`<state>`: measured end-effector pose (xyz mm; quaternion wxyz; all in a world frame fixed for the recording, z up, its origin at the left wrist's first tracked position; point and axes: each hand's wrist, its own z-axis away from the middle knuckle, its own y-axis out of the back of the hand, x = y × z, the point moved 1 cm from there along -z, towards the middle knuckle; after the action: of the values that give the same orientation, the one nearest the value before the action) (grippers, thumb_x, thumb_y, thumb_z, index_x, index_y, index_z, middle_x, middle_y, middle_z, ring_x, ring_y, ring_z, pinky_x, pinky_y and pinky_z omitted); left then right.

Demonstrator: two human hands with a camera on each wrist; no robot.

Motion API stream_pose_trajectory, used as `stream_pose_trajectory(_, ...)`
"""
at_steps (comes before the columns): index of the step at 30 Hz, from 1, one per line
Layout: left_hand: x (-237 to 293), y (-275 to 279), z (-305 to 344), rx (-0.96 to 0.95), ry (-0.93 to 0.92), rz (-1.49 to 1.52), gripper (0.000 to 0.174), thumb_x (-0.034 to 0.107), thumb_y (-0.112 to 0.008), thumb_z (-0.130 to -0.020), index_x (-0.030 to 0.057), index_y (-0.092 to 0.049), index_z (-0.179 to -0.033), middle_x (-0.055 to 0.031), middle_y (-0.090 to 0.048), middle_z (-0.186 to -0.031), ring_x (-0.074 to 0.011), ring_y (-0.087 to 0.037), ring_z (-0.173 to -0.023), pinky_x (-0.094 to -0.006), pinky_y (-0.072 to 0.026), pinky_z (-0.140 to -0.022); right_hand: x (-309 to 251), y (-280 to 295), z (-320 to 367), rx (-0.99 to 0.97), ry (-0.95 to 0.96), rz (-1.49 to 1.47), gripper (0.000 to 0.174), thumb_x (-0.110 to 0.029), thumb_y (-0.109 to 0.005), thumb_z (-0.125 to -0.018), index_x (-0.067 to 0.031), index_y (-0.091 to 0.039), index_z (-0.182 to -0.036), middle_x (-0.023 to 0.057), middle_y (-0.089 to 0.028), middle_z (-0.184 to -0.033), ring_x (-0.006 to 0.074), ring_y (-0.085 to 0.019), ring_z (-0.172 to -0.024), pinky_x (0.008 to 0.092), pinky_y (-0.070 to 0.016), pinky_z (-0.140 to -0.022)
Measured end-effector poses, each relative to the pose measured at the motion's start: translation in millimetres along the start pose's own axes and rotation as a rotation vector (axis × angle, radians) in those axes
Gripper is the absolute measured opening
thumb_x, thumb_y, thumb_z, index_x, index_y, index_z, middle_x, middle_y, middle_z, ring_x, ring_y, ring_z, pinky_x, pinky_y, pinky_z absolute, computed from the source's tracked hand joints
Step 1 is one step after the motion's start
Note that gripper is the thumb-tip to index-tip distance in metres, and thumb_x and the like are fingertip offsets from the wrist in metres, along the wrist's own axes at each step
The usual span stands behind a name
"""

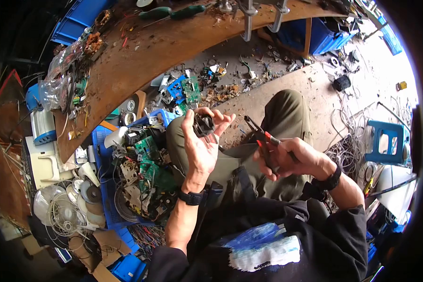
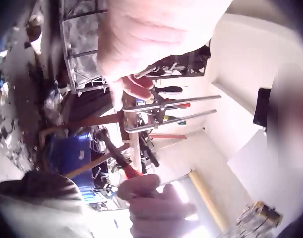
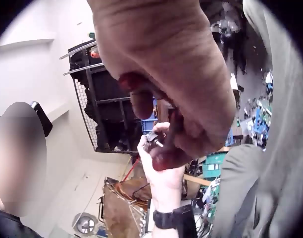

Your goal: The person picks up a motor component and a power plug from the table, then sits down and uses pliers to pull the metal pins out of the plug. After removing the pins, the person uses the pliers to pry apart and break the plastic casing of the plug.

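My left hand point(image 1: 201, 148) is palm up, with its fingers and thumb curled round a small dark part point(image 1: 203, 124), black and partly clear-looking. Exactly what this part is, I cannot tell. To its right, my right hand point(image 1: 296, 157) grips a pair of pliers point(image 1: 266, 137) with red and black handles. The tool's dark tips point up and left toward the left hand, a short gap from it. In the right wrist view the handle ends point(image 3: 164, 161) stick out below the right hand point(image 3: 166, 74), and the left hand point(image 3: 164, 181) appears beyond them. Seen from the left wrist, the pliers point(image 2: 131, 171) are blurred.
A blue crate point(image 1: 109, 207) heaped with green circuit boards stands left of my legs. Ahead curves a brown wooden bench point(image 1: 122, 61) bearing green-handled tools point(image 1: 174, 12). Scrap lies scattered over the floor. At right are a blue stool point(image 1: 385, 141) and tangled cables point(image 1: 345, 152).
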<state>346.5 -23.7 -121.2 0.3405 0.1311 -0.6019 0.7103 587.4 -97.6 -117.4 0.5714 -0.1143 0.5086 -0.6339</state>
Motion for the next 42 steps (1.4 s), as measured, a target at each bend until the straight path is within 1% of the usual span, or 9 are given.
stream_pose_trajectory(2,1.1,-1.7,-0.1,0.021,0.069,0.045,0.041,0.043,-0.051,-0.103,0.0031,-0.057,-0.102,-0.0157,-0.064,-0.103,-0.0368,-0.066,-0.106,-0.0614,-0.0460,-0.110,-5.9,-3.6,-0.6,-0.069,-0.071,0.020,0.049,-0.009,-0.036,-0.085,0.0061,-0.051,-0.129,0.0259,-0.067,-0.104,0.0268,-0.069,-0.089,0.0259,-0.0494,-0.057)
stream_pose_trajectory(4,1.3,-0.5,-1.2,0.033,0.152,0.106,0.044,0.047,-0.057,-0.100,0.0042,-0.057,-0.108,-0.0189,-0.065,-0.111,-0.0431,-0.064,-0.117,-0.0617,-0.0454,-0.111,-4.6,-9.2,-0.9,-0.088,-0.035,0.014,0.049,-0.009,-0.037,-0.085,0.0058,-0.050,-0.131,0.0256,-0.067,-0.104,0.0268,-0.069,-0.091,0.0268,-0.0508,-0.058)
stream_pose_trajectory(11,-0.2,-11.9,2.5,0.087,0.223,0.166,0.045,0.047,-0.051,-0.102,0.0029,-0.056,-0.109,-0.0212,-0.063,-0.116,-0.0453,-0.063,-0.117,-0.0617,-0.0456,-0.110,-3.8,-17.2,1.9,-0.135,0.000,0.117,0.050,-0.007,-0.042,-0.086,0.0056,-0.049,-0.134,0.0184,-0.068,-0.104,0.0232,-0.069,-0.094,0.0276,-0.0528,-0.065)
stream_pose_trajectory(16,-2.7,-6.7,3.1,-0.069,-0.074,-0.243,0.041,0.041,-0.038,-0.108,0.0025,-0.054,-0.107,-0.0209,-0.066,-0.104,-0.0388,-0.067,-0.106,-0.0560,-0.0482,-0.107,-7.5,-35.5,7.4,-0.041,-0.016,0.510,0.046,-0.015,-0.052,-0.088,-0.0018,-0.053,-0.132,0.0028,-0.063,-0.090,0.0116,-0.060,-0.080,0.0251,-0.0464,-0.069)
stream_pose_trajectory(21,1.9,-9.8,3.4,-0.237,-0.293,-0.609,0.029,0.026,-0.036,-0.108,0.0021,-0.051,-0.104,-0.0208,-0.069,-0.100,-0.0314,-0.070,-0.095,-0.0513,-0.0452,-0.109,-6.9,-39.3,4.8,-0.071,0.003,0.580,0.043,-0.015,-0.050,-0.089,-0.0012,-0.053,-0.130,0.0017,-0.061,-0.089,0.0120,-0.059,-0.081,0.0269,-0.0469,-0.073)
stream_pose_trajectory(25,5.9,-13.1,7.5,-0.294,-0.337,-0.694,0.022,0.018,-0.036,-0.104,0.0019,-0.051,-0.104,-0.0196,-0.070,-0.098,-0.0286,-0.070,-0.094,-0.0514,-0.0450,-0.110,-13.9,-43.7,3.9,-0.093,0.054,0.669,0.040,-0.013,-0.049,-0.090,0.0001,-0.053,-0.128,0.0022,-0.059,-0.087,0.0129,-0.056,-0.082,0.0283,-0.0475,-0.077)
stream_pose_trajectory(26,6.0,-11.4,7.0,-0.297,-0.352,-0.767,0.032,0.030,-0.036,-0.104,0.0005,-0.049,-0.104,-0.0238,-0.066,-0.099,-0.0352,-0.068,-0.090,-0.0590,-0.0442,-0.108,-16.5,-45.1,4.2,-0.094,0.043,0.693,0.039,-0.013,-0.049,-0.090,0.0006,-0.053,-0.127,0.0025,-0.058,-0.086,0.0131,-0.056,-0.082,0.0285,-0.0475,-0.078)
stream_pose_trajectory(29,7.8,-11.0,7.6,-0.314,-0.365,-0.786,0.034,0.032,-0.036,-0.104,0.0003,-0.049,-0.105,-0.0238,-0.066,-0.098,-0.0353,-0.069,-0.090,-0.0590,-0.0445,-0.108,-20.0,-46.5,3.6,-0.066,-0.011,0.670,0.046,-0.009,-0.052,-0.085,0.0011,-0.054,-0.130,0.0033,-0.062,-0.094,0.0131,-0.056,-0.088,0.0281,-0.0469,-0.083)
stream_pose_trajectory(42,7.9,-2.0,4.4,-0.401,-0.416,-0.758,0.020,0.021,-0.045,-0.104,0.0020,-0.052,-0.105,-0.0166,-0.067,-0.096,-0.0263,-0.070,-0.093,-0.0559,-0.0438,-0.110,-19.9,-39.8,-2.1,-0.069,0.001,0.641,0.031,-0.012,-0.051,-0.088,0.0006,-0.057,-0.115,0.0014,-0.055,-0.083,0.0121,-0.053,-0.076,0.0272,-0.0464,-0.074)
